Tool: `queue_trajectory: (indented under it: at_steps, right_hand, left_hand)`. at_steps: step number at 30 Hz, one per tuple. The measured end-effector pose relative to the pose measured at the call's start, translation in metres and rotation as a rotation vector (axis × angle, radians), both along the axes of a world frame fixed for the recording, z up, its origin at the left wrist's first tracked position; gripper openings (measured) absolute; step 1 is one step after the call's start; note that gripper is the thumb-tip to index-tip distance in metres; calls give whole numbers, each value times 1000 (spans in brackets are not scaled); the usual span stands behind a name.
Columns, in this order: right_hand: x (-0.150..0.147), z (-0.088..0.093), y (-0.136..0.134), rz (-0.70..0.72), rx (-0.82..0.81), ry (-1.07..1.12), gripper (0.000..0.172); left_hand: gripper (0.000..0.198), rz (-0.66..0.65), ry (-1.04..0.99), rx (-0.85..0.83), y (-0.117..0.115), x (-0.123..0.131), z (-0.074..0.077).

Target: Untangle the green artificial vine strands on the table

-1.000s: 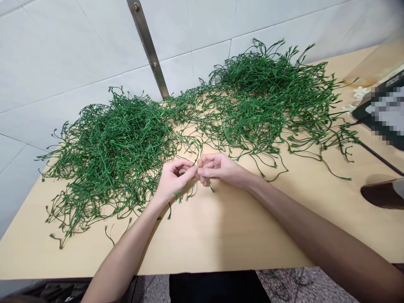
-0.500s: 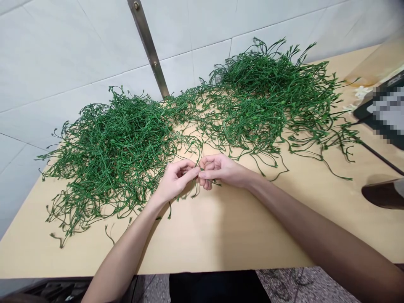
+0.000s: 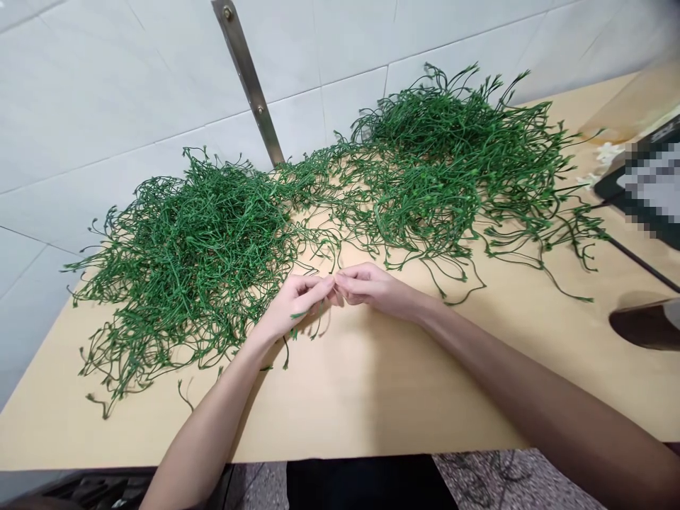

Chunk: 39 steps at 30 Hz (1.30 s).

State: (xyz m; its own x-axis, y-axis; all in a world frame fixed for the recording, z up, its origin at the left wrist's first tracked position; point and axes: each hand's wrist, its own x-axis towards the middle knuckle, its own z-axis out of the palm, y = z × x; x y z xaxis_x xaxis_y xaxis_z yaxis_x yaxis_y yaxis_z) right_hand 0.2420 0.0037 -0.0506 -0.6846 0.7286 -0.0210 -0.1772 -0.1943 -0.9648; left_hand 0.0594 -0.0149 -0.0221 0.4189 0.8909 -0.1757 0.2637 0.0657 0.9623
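Note:
My left hand [image 3: 291, 303] and my right hand [image 3: 378, 289] meet at the fingertips above the table, in front of the green piles. Both are pinched closed on a thin green plastic stem [image 3: 299, 314], an artificial plant piece. One green end lies across my left thumb, while the part between the fingertips is mostly hidden. A large tangled heap of such stems [image 3: 196, 234] with small forked tips lies just beyond and left of my left hand. Behind my right hand spreads a second heap [image 3: 435, 156].
The pale wooden table [image 3: 319, 404] backs onto a tiled wall [image 3: 132, 92] with a metal strip [image 3: 249, 85]. On the right are a dark device [image 3: 610, 185], a black cable [image 3: 645, 263], small white flower-like pieces [image 3: 608, 152] and a dark brown cylindrical object [image 3: 640, 329].
My right fingers have closed in against the left fingertips. A green stem end that showed below the right hand is gone from there, and one now lies across my left thumb.

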Motion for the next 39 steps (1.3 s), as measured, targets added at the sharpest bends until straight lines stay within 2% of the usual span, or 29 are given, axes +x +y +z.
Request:
queue_trajectory:
  at_steps: [7, 10, 13, 16, 18, 20, 22, 25, 29, 32, 36, 39]
  right_hand:
    - [-2, -2, -3, 126, 16, 9, 51]
    - [-5, -4, -5, 133, 5, -11, 53]
    - [-6, -8, -6, 59, 21, -31, 55]
    - [-5, -12, -5, -194, 68, 28, 66]
    - [-6, -13, -2, -283, 46, 131, 67]
    - [-9, -13, -1, -262, -41, 229, 57]
    - [-14, -13, -1, -253, -142, 258, 48]
    - [-21, -15, -3, -207, -240, 250, 46]
    - [-25, -16, -6, -125, -284, 257, 41]
    - [-24, -15, -6, -202, -239, 258, 44]
    - [-16, -14, -2, -442, -9, 184, 44]
    - [-10, -13, -1, -445, 87, 100, 49]
  left_hand:
    - [59, -113, -145, -120, -4, 3, -4]
    - [58, -141, -171, -99, -5, 7, -3]
    - [60, -49, -203, -44, -5, 9, -1]
    - [68, 173, -258, 48, -4, 6, 0]
    - [67, 294, -342, 81, -2, 4, 0]
    - [59, 325, -462, 21, 0, 3, 1]
    - [48, 335, -577, -119, 2, 3, 4]
    - [36, 349, -660, -294, 3, 2, 10]
    - [19, 333, -727, -295, 3, 0, 14]
    - [12, 341, -679, -308, 2, 3, 13]
    - [19, 346, -556, -239, -1, 9, 6]
    - [24, 301, -492, -185, -1, 10, 0]
